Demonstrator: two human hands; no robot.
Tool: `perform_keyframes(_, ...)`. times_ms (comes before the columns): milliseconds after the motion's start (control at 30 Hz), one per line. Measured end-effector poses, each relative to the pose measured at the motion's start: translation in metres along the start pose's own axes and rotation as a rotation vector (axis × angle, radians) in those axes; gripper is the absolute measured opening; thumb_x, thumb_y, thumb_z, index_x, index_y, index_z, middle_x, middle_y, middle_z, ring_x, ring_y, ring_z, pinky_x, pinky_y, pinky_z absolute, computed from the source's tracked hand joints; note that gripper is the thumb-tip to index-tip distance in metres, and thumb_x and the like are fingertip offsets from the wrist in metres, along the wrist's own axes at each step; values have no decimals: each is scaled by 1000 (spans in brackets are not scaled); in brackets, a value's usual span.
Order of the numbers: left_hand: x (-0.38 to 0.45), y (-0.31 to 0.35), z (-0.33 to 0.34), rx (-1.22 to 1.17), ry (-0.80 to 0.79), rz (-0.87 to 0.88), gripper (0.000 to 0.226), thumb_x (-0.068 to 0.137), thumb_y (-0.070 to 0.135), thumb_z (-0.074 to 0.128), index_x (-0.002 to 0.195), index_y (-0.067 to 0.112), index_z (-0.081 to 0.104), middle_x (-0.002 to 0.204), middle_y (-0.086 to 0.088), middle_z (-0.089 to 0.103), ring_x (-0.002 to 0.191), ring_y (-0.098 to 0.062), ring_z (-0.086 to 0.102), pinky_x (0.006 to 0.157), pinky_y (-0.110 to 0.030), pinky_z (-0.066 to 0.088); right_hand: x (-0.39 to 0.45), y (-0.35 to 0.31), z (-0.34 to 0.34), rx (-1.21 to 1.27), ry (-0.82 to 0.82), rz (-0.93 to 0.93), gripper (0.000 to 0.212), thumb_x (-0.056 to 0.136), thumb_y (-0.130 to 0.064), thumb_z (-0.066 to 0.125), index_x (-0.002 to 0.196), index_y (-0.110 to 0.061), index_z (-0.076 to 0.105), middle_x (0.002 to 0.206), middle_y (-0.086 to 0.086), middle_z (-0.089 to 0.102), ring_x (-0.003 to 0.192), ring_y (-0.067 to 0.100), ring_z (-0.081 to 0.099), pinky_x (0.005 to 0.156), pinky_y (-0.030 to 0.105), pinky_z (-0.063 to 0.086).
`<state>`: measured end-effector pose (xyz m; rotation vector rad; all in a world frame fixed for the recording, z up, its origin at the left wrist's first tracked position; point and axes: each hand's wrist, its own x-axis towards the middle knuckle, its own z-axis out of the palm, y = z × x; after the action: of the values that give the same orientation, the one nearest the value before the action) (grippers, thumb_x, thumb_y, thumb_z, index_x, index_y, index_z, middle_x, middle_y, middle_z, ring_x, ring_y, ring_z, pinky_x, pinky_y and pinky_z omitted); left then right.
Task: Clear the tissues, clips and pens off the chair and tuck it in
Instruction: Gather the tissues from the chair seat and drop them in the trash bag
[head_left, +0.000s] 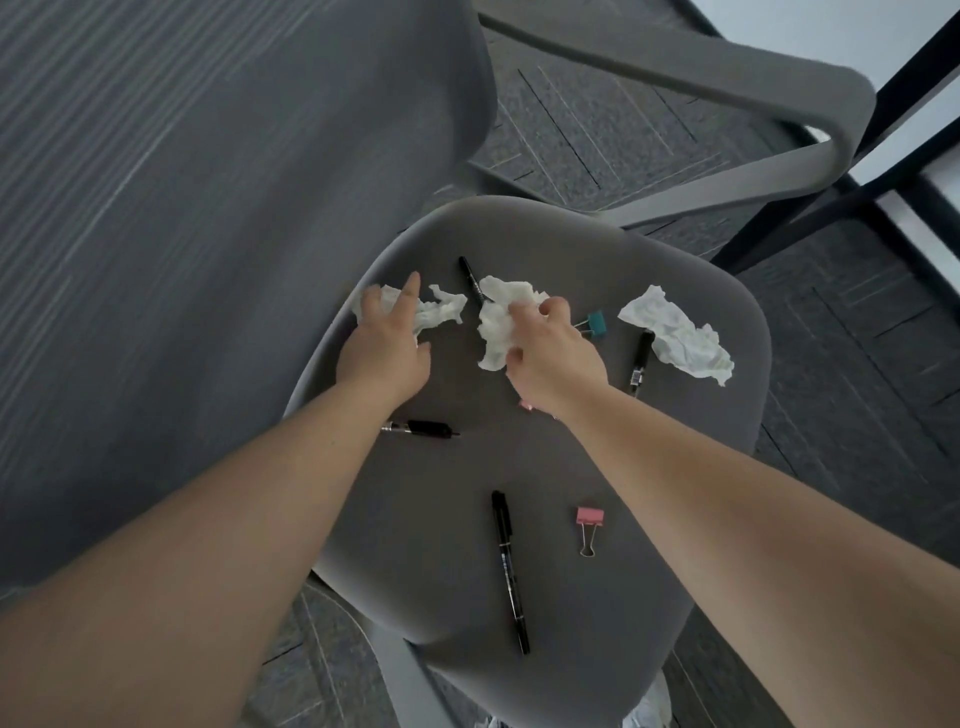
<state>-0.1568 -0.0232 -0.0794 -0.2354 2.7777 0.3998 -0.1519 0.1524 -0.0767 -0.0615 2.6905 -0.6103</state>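
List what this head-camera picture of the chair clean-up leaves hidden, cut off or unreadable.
- Pink object: mostly hidden under the right hand; kind unclear.
- Pen: its left end covered by the left forearm.
- Pen: its upper end runs under a tissue.
- Print on the near pen: too small to read.
- Chair base: hidden beneath the seat.

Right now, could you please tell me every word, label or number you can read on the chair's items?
None can be read.
Near pen: white barrel print, too blurred.
Pen by the right tissue: barcode-like label, too small.
Pen by the middle tissue: faint print, unreadable.
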Motion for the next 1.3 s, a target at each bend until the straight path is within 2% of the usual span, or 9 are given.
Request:
perform_keyframes(133, 12, -6, 14, 12, -77, 0, 71, 91, 21, 55, 149, 24, 14, 151, -13, 20, 131, -33, 38, 96, -47, 43, 3, 6, 6, -75, -7, -35, 36, 90, -28, 58, 120, -9, 52, 130, 11, 40, 97, 35, 61, 64, 33, 39)
perform_keyframes(333, 13, -10, 18, 26, 81, 50, 20, 89, 4, 50, 108, 0, 54, 118, -20, 44, 91, -39, 55, 70, -44, 44, 3, 11, 6, -52, 61, -103, 14, 83, -13, 62, 94, -8, 56, 105, 5, 55, 102, 28, 55, 65, 35, 46)
perform_keyframes(533, 0, 12, 2, 29, 172, 99, 19, 88, 14, 50, 98, -1, 56, 107, -18, 51, 80, -37, 55, 59, -36, 35, -10, 17, -27, 68, 234, -74, 21, 87, -23, 54, 83, -15, 35, 98, 8, 56, 104, 29, 49, 70, 30, 30)
perform_keyframes(700, -9, 48, -9, 59, 192, 195, 28, 90, 35, 51, 88, 10, 63, 96, -9, 51, 68, -27, 51, 56, -31, 35, -16, 47, -62, 191, 401, 58, 18, 85, -15, 53, 101, -6, 50, 97, 10, 58, 105, 33, 47, 71, 34, 33)
perform_keyframes(867, -9, 94, -9, -19, 104, 318, 18, 85, 19, 57, 85, 2, 64, 107, -10, 53, 84, -33, 55, 64, -34, 41, -25, 98, -85, 202, 474, 233, 8, 84, -15, 50, 82, -8, 48, 101, 16, 57, 104, 34, 49, 77, 41, 43)
perform_keyframes(967, -9, 123, -5, -67, 44, 338, 8, 83, 11, 54, 81, 8, 47, 98, -10, 47, 84, -35, 53, 65, -35, 37, -35, 125, -88, 238, 513, 309, 14, 83, -16, 53, 79, -12, 40, 92, 7, 43, 89, 28, 48, 68, 37, 42)
perform_keyframes(1067, -8, 145, 3, -108, 18, 316, 18, 83, 11, 53, 99, 9, 45, 108, -11, 50, 90, -34, 53, 71, -36, 39, -43, 148, -83, 241, 502, 351, 15, 86, -19, 55, 82, -10, 44, 99, 8, 41, 88, 33, 52, 67, 35, 40)
perform_keyframes(1200, -2, 162, 12, -27, -58, 375, 51, 84, 19, 52, 133, 23, 39, 131, -4, 42, 107, -32, 54, 82, -39, 45, -45, 163, -74, 184, 270, 327, 23, 86, -26, 56, 97, -6, 49, 119, 11, 46, 97, 33, 53, 72, 35, 40)
perform_keyframes(1300, 4, 176, 21, 66, -162, 494, 68, 85, 21, 52, 145, 34, 23, 148, 7, 28, 122, -25, 49, 89, -39, 45, -43, 163, -68, 132, 174, 259, 28, 85, -33, 60, 94, -10, 46, 114, 10, 52, 98, 34, 55, 69, 34, 37)
